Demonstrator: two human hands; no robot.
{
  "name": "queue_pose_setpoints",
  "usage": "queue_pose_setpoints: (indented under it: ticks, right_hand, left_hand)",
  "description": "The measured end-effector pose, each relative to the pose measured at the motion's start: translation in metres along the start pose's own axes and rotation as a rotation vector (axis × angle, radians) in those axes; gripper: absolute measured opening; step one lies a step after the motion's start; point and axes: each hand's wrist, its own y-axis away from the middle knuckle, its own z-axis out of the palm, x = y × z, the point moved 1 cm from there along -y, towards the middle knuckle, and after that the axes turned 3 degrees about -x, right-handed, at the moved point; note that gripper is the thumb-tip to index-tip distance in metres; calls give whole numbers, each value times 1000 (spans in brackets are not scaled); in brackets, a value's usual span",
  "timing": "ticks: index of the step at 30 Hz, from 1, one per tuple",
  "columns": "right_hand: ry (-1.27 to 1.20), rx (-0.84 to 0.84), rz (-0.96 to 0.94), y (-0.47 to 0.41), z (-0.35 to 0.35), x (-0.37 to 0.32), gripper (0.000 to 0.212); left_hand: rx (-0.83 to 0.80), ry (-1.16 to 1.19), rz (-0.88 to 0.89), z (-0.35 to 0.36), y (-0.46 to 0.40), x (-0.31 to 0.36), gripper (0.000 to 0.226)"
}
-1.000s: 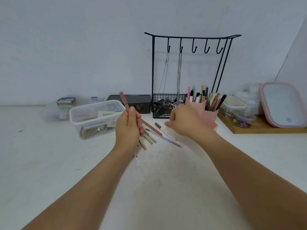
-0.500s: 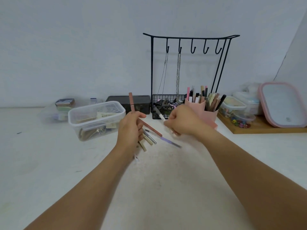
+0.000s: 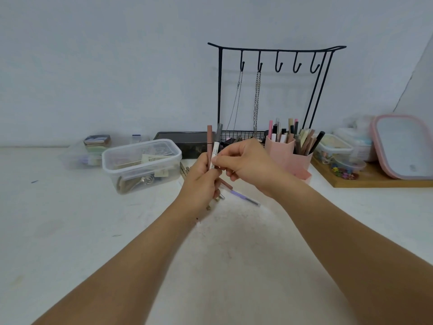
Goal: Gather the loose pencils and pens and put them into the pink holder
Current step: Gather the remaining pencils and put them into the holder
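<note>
So going left to right with the pink plastic pen holder (image 3: 287, 156) as my reference: way off to its left a clear plastic lidded tub (image 3: 140, 164) of odds and ends is sitting on the white tabletop (image 3: 70, 231). Closer in, still left of the holder, the left hand (image 3: 199, 184) is curling its fingers around a brown-pink pencil (image 3: 209, 144) and keeping it upright. Right beside that pencil, the right hand (image 3: 246, 165) is pinching a white pen with a grey cap (image 3: 216, 146) and pressing it against the pencil, looks like it's passing it into the left-hand bunch.

Below the hands, nearer me than the holder, a lilac pen (image 3: 243, 197) and a few short brownish pencils (image 3: 216, 198) are lying loose on the table, partly hidden by the left hand.

What I'd be worrying about: the white pen is sitting between two grips, so if the right one lets go before the left one closes on it, it's probably dropping back on the pile and rolling. Also the holder is already looking crammed, so shoving a whole bundle in could be tipping it or popping something out. The black wire hook stand (image 3: 276, 90) with chains is hanging just behind it too.
</note>
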Motion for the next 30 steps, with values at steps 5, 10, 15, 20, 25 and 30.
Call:
queue_pose_setpoints:
  ticks: [5, 10, 15, 20, 25, 30]
  right_hand:
    - [133, -3, -67, -1, 3, 2, 7]
    - [388, -88, -68, -6, -3, 1, 27]
    - [847, -319, 228, -3, -28, 12, 41]
    - [796, -392, 347, 0, -24, 21, 32]
    - [501, -407, 390, 5, -26, 20, 23]
    - [197, -311, 249, 6, -26, 10, 19]
  left_hand:
    - [8, 37, -53, 0, 1, 0, 27]
    - [161, 208, -72, -4, 0, 7, 22]
    - [391, 378, -148, -21, -8, 2, 32]
    - [460, 445, -185, -26, -10, -5, 48]
    - [476, 448, -197, -27, -11, -6, 47]
    - [405, 401, -197, -23, -10, -4, 26]
